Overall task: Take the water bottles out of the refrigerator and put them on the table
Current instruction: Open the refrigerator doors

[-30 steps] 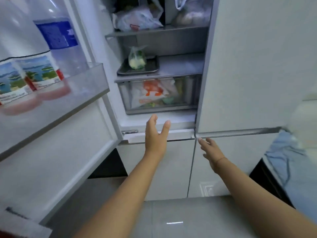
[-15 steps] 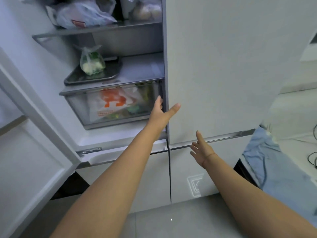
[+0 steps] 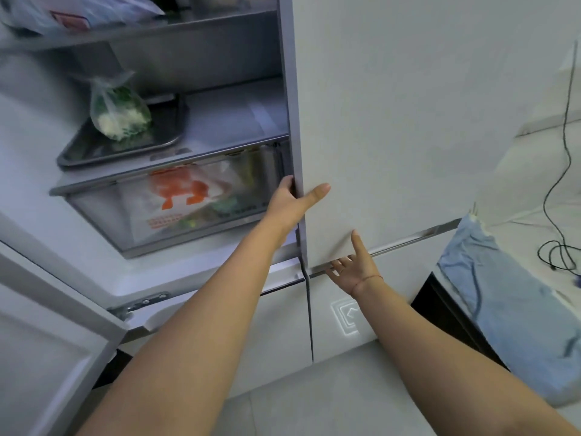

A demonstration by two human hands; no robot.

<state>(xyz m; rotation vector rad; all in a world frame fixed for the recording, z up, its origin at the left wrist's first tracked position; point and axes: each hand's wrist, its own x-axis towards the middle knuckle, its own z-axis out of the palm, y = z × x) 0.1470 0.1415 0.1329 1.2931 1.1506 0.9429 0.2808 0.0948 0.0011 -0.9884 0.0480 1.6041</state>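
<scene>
No water bottle is in view. The refrigerator stands in front of me with its left door (image 3: pixel 47 357) swung open at the lower left and its right door (image 3: pixel 408 121) closed. My left hand (image 3: pixel 294 201) grips the inner edge of the right door, fingers curled behind it and thumb flat on the front. My right hand (image 3: pixel 353 267) is lower down. Its fingers are hooked into the gap under that door's bottom edge and its thumb points up against the door face.
Inside, a bag of greens (image 3: pixel 118 114) sits on a dark tray (image 3: pixel 125 149) above a clear drawer (image 3: pixel 188 209) holding a white and orange bag. At the right, a blue cloth (image 3: pixel 503 309) hangs over a white counter (image 3: pixel 534 171) with a black cable (image 3: pixel 562 152).
My view has swung right, and the door shelf with the water bottles has left the frame. My left hand rose and took the right door's edge. My right hand reached its bottom edge.
</scene>
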